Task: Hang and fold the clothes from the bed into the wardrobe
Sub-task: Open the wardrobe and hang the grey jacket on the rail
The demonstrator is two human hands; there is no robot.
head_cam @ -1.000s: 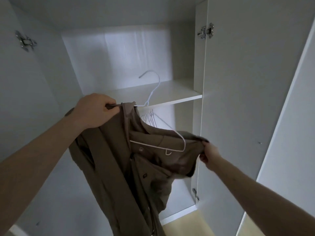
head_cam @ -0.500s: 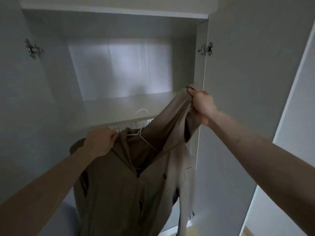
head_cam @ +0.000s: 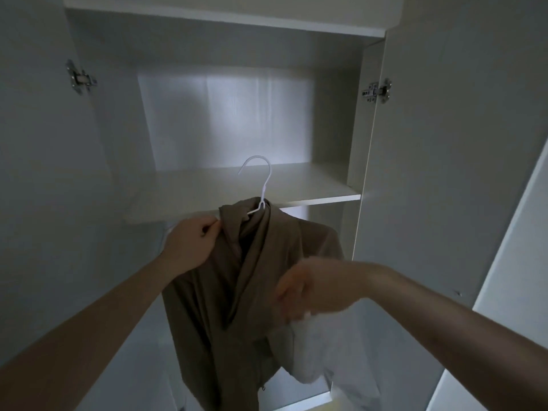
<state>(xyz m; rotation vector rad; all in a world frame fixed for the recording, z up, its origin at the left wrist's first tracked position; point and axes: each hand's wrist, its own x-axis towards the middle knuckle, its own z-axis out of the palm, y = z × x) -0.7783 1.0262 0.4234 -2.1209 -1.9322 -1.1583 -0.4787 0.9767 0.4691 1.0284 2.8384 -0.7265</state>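
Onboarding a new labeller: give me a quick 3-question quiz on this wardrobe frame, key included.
1. True or false: the white hanger already hooks on a rail.
2. Which hand pinches the brown garment at its collar?
A. left hand
B. right hand
3. What lies behind the hanger's hook?

Key
1. False: the hook stands free in front of the shelf.
2. A; the right hand is blurred.
3. The shelf.
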